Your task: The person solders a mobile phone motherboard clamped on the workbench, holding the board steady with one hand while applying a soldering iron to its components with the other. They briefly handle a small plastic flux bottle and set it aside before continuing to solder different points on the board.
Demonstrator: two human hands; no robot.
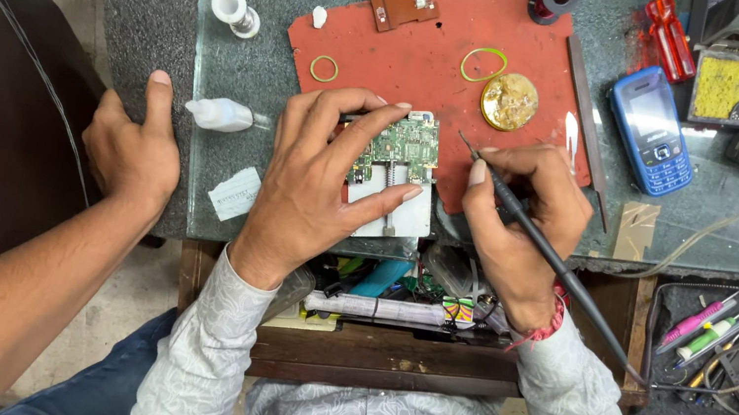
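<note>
While my left hand [319, 179] spreads flat pinning the thin, fragile circuit board [403, 146] by its edges, my right hand [520, 218] pinches the soldering iron [535, 233] pen-style.

The person's left hand [320, 174] lies palm down, the fingers spread and a little bent, the thumb stretched out to the right. Its wrist comes from a pale patterned sleeve, and the forearm goes up from the body at a slant. The right hand [518, 217] is curled in a pen-like grip, thumb and forefinger pressed together near the front, the other fingers folded under. A red thread band sits on the right wrist. Both elbows stay close to the body.
</note>
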